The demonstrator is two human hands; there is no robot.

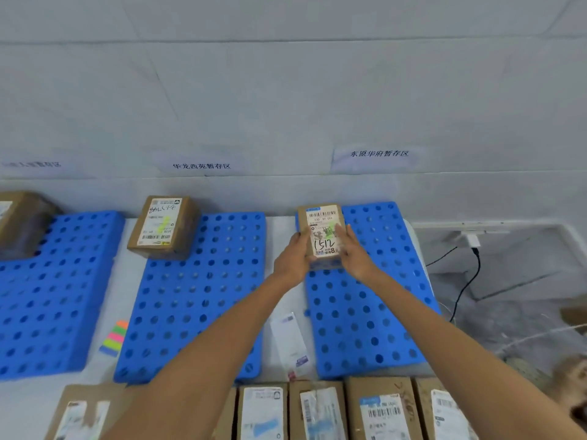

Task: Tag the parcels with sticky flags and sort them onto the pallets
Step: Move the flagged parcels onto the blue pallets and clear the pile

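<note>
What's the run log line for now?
left grip: holds small brown cardboard parcel | right grip: holds same | place: far end of rightmost blue perforated plastic pallet

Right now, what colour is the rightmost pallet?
The rightmost pallet is solid blue, dotted with rows of round holes; the head view shows it.
</note>
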